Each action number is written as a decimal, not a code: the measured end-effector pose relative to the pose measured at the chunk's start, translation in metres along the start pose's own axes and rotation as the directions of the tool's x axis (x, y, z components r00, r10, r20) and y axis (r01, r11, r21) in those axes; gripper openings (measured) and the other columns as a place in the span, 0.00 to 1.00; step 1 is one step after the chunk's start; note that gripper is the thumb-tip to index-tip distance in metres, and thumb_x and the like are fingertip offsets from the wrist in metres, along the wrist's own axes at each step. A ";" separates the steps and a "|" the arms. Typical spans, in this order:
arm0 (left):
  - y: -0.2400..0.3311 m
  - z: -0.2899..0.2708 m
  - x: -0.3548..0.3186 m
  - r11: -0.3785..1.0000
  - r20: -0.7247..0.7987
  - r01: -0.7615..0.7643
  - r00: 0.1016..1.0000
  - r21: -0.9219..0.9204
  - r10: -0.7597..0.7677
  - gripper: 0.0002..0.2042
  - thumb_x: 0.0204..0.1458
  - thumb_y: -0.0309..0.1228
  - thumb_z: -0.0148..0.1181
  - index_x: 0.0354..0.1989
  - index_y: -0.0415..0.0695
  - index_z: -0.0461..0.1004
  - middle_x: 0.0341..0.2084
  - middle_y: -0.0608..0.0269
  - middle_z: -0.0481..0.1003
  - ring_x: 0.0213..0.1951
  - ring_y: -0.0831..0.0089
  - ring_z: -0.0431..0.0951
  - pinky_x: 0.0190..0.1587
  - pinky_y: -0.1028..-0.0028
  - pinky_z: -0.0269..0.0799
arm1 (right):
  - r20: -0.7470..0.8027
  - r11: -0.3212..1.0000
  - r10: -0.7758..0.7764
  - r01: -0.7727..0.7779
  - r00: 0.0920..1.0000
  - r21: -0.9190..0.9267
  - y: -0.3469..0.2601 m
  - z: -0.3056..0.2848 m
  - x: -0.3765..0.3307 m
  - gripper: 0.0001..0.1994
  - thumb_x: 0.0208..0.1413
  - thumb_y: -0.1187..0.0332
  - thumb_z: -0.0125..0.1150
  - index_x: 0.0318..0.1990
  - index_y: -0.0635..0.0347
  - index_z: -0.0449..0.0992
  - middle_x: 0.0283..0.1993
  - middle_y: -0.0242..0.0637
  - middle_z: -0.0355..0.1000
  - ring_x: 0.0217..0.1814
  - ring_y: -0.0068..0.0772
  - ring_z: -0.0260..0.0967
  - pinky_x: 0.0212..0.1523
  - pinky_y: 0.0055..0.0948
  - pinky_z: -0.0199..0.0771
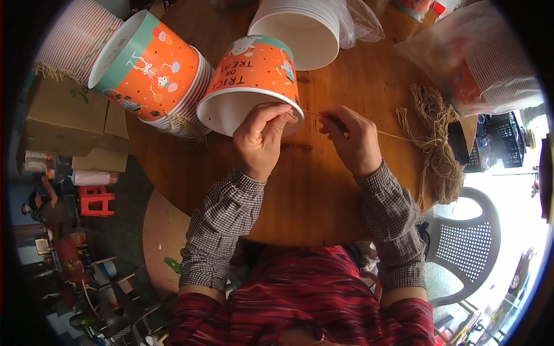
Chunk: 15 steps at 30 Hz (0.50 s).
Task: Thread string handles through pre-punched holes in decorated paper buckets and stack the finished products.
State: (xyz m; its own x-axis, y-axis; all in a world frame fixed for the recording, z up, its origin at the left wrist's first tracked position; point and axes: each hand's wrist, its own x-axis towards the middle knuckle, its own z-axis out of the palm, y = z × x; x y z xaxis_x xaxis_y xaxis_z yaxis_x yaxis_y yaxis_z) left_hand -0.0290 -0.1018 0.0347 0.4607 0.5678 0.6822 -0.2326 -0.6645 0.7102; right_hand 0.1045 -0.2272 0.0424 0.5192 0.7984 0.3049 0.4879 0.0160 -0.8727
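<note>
An orange and teal paper bucket (254, 72) with cartoon figures lies on its side on the round wooden table, its white mouth toward me. My left hand (258, 138) is closed in a pinch at the bucket's rim, holding a thin tan string. Just right of the bucket, my right hand (353, 141) pinches the same string. A short stretch of string (311, 113) runs between the two hands. From my right hand it trails to a loose bundle of twine (435, 135) at the table's right side. My left fingers partly cover the string's end near the rim.
Nested paper buckets (151, 72) stand at the left, several with twine at their rims. A white stack (297, 37) lies at the back; a plastic-wrapped stack (490, 63) is far right. Beyond the table are a grey chair (473, 242), a red stool (95, 200) and a person (49, 202).
</note>
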 end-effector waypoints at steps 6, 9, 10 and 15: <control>0.011 -0.002 -0.003 0.997 0.079 -0.075 0.994 0.006 0.074 0.04 0.56 0.19 0.55 0.39 0.36 0.73 0.31 0.58 0.77 0.31 0.71 0.79 0.36 0.76 0.75 | -0.009 0.975 -0.155 0.152 0.988 -0.159 -0.006 0.009 -0.003 0.10 0.51 0.70 0.62 0.40 0.63 0.74 0.31 0.43 0.72 0.29 0.42 0.72 0.29 0.32 0.74; 0.016 -0.002 -0.002 0.987 0.099 -0.153 0.984 0.052 0.148 0.04 0.54 0.19 0.56 0.38 0.36 0.74 0.31 0.58 0.77 0.31 0.70 0.78 0.36 0.75 0.74 | -0.010 0.942 -0.269 0.261 0.963 -0.212 -0.014 0.017 -0.010 0.12 0.49 0.67 0.64 0.40 0.62 0.74 0.31 0.42 0.71 0.28 0.42 0.72 0.27 0.33 0.73; 0.020 -0.003 -0.002 0.982 0.102 -0.177 0.980 0.066 0.170 0.05 0.52 0.19 0.58 0.37 0.37 0.74 0.31 0.58 0.77 0.32 0.68 0.78 0.36 0.74 0.75 | -0.005 0.909 -0.308 0.293 0.951 -0.297 -0.012 0.021 -0.010 0.10 0.49 0.66 0.63 0.35 0.60 0.72 0.26 0.38 0.71 0.24 0.40 0.71 0.22 0.34 0.70; 0.045 -0.002 -0.002 0.976 0.078 -0.193 0.979 0.096 0.186 0.05 0.51 0.19 0.60 0.36 0.38 0.75 0.31 0.58 0.77 0.33 0.66 0.78 0.36 0.72 0.75 | -0.013 0.810 -0.425 0.373 0.905 -0.453 -0.024 0.028 -0.009 0.09 0.51 0.66 0.58 0.25 0.57 0.66 0.17 0.35 0.68 0.19 0.38 0.69 0.18 0.34 0.67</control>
State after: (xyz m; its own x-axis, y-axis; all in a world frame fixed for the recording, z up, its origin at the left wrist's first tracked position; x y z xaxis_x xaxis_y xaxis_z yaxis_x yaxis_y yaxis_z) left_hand -0.0424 -0.1322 0.0656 0.4749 0.3946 0.7866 -0.2336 -0.8052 0.5450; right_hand 0.0684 -0.2182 0.0498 0.2720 0.7082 0.6515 0.9067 0.0383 -0.4201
